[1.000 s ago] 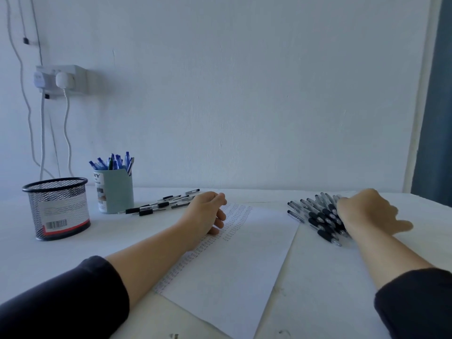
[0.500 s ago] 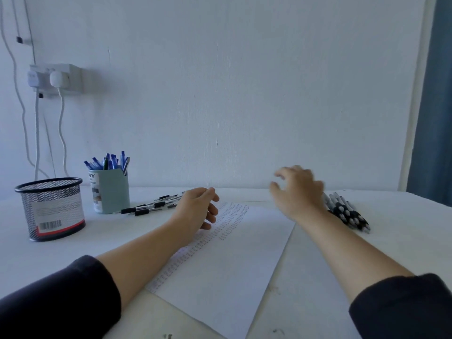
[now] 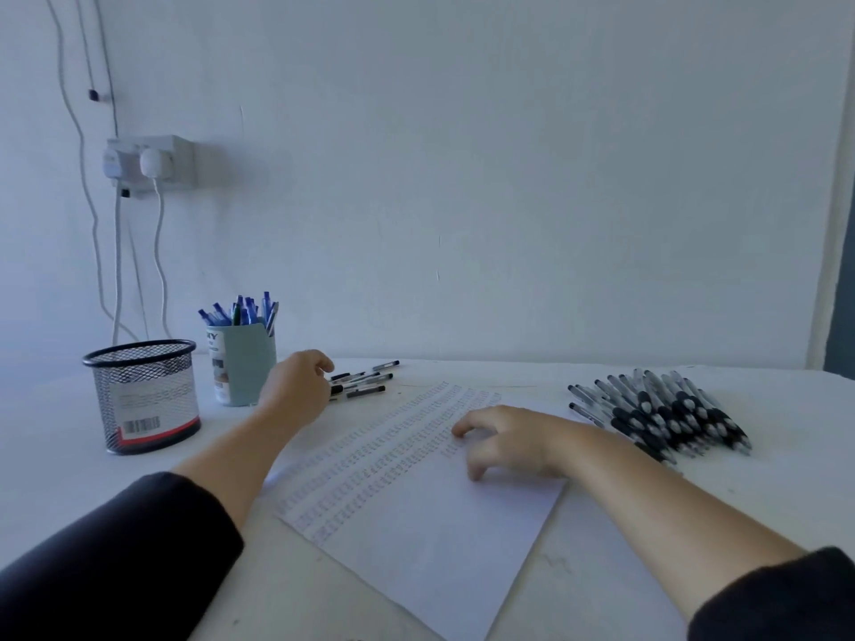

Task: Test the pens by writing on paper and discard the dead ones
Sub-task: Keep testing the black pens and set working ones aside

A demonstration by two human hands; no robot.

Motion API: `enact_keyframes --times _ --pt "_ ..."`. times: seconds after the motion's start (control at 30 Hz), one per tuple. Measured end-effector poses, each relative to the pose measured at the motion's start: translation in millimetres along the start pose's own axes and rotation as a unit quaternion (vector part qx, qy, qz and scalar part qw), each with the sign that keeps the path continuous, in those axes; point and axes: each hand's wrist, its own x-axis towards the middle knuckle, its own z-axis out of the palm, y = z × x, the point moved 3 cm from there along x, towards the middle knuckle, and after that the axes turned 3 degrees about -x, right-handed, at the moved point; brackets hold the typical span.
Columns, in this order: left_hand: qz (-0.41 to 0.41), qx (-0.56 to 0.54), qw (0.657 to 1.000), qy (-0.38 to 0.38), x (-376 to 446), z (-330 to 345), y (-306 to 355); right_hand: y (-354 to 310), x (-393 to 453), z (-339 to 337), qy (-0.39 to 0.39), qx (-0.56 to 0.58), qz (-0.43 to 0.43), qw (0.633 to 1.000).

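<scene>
A white sheet of paper [image 3: 416,511], covered in rows of small pen marks, lies slanted in the middle of the table. My right hand [image 3: 509,441] rests on it with loosely spread fingertips and holds nothing. My left hand [image 3: 296,386] is stretched out to the near ends of a few black-capped pens [image 3: 365,384] lying behind the paper. Its fingers curl over them, and the back of the hand hides whether it grips one. A big pile of black-grip pens [image 3: 661,416] lies to the right of the paper.
A black wire-mesh basket [image 3: 143,395] stands at the left. Beside it is a pale blue cup [image 3: 243,367] full of blue pens. A wall socket with hanging cables is above them. The white table [image 3: 624,571] meets the wall just behind.
My right hand left the big pen pile, swung left through the air and came down on the paper. My left hand slid off the paper, forward and left to the small group of pens.
</scene>
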Motion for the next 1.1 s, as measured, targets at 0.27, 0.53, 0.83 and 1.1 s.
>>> enact_keyframes --times 0.27,0.53,0.83,1.1 --pt "0.023 0.282 0.947 -0.154 -1 21 -6 -1 -2 -1 -0.003 -0.008 -0.008 1.000" --pt "0.055 0.284 0.948 -0.132 -5 19 2 0 -1 -1 -0.008 -0.002 -0.007 1.000" --pt "0.060 -0.127 0.990 0.011 -11 6 33 1 -2 -2 -0.006 -0.010 -0.002 1.000" --pt "-0.061 -0.241 0.968 0.038 -14 0 27 2 -2 -1 -0.006 -0.010 0.004 1.000"
